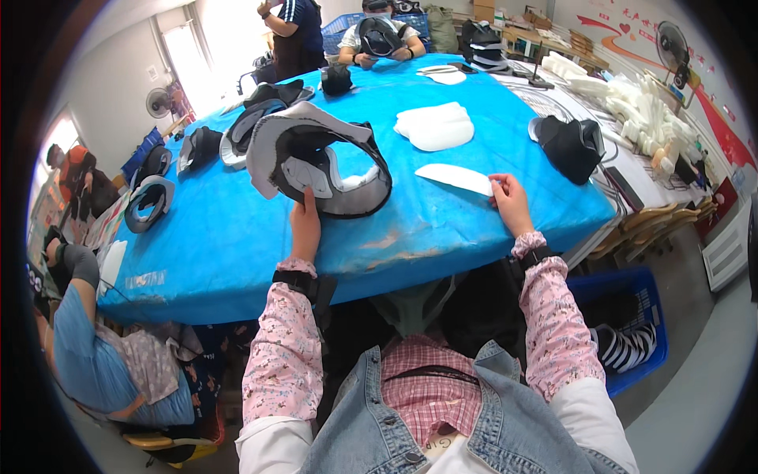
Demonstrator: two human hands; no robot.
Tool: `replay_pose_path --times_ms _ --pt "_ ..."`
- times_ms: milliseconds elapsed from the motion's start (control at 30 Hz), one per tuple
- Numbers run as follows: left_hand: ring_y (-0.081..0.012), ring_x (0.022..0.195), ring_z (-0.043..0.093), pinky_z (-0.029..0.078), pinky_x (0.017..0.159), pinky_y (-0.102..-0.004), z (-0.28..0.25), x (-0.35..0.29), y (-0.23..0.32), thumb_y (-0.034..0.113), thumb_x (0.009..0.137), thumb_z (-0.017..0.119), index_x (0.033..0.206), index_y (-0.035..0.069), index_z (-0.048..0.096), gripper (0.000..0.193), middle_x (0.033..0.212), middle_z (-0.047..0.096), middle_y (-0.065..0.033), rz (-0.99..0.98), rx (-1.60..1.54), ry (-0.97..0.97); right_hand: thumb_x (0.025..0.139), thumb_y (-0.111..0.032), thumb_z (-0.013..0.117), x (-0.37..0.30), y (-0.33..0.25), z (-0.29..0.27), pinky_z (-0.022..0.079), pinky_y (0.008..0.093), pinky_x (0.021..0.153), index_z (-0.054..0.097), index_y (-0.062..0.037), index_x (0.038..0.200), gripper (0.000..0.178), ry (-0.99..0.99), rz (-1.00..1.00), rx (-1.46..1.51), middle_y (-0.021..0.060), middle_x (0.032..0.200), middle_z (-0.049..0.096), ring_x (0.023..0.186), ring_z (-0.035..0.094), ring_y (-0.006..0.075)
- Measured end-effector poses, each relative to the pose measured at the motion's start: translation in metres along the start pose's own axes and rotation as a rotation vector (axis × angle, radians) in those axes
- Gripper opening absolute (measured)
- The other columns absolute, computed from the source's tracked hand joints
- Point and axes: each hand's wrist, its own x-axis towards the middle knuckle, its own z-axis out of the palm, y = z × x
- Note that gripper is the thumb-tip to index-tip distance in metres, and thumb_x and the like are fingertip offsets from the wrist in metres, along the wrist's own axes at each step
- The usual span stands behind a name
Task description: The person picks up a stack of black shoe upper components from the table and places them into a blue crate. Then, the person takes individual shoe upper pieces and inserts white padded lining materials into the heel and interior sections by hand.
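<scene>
My left hand (306, 229) grips the near edge of an unfinished cap (272, 130), grey outside with black edging and a white lining. The cap is raised over the blue-covered table with its inside turned toward me. Between the thumb and fingers of my right hand (512, 204) is the right end of a white curved visor insert (454, 177). Its long rounded end points left, toward the cap but apart from it. Beyond it lies a stack of similar white visor inserts (434, 126).
Several dark caps lie along the table's (371, 261) left side. A black cap (570, 148) sits at its right edge, near piled white pieces (632, 107). A co-worker across the table holds a dark cap (380, 37). Another person sits at left. A blue crate (654, 316) stands below right.
</scene>
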Motion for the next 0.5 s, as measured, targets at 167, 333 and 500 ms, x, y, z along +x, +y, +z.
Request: replay_pose_path --times_ms 167,333,500 --pt "-0.0333 0.088 0.055 0.04 0.079 -0.0348 -0.001 -0.001 -0.005 0.04 0.093 0.038 0.103 -0.006 0.054 0.049 0.093 0.06 -0.021 0.077 -0.048 0.017 0.087 -0.013 0.052 0.0 -0.004 0.005 0.043 0.0235 0.056 0.056 0.0001 0.095 0.017 0.039 0.008 -0.029 0.0046 0.074 0.058 0.061 0.052 0.0111" --pt "-0.0335 0.094 0.054 0.039 0.083 -0.0339 0.006 -0.002 0.001 0.038 0.093 0.039 0.107 -0.006 0.052 0.048 0.099 0.059 -0.0211 -0.005 -0.035 -0.033 0.083 -0.008 0.052 0.002 0.011 -0.008 0.045 0.0318 0.078 0.059 -0.002 0.091 0.013 0.181 -0.134 -0.391 0.0158 0.103 0.05 0.09 0.053 0.0246" --pt "-0.0247 0.091 0.054 0.04 0.081 -0.0308 -0.003 -0.009 0.006 0.034 0.094 0.039 0.108 -0.007 0.051 0.045 0.097 0.06 -0.0167 0.044 -0.107 0.008 0.084 -0.008 0.051 -0.04 -0.026 -0.01 0.043 0.0268 0.072 0.056 -0.0019 0.089 0.009 0.171 -0.19 -0.032 0.01 0.091 0.055 0.084 0.054 0.018"
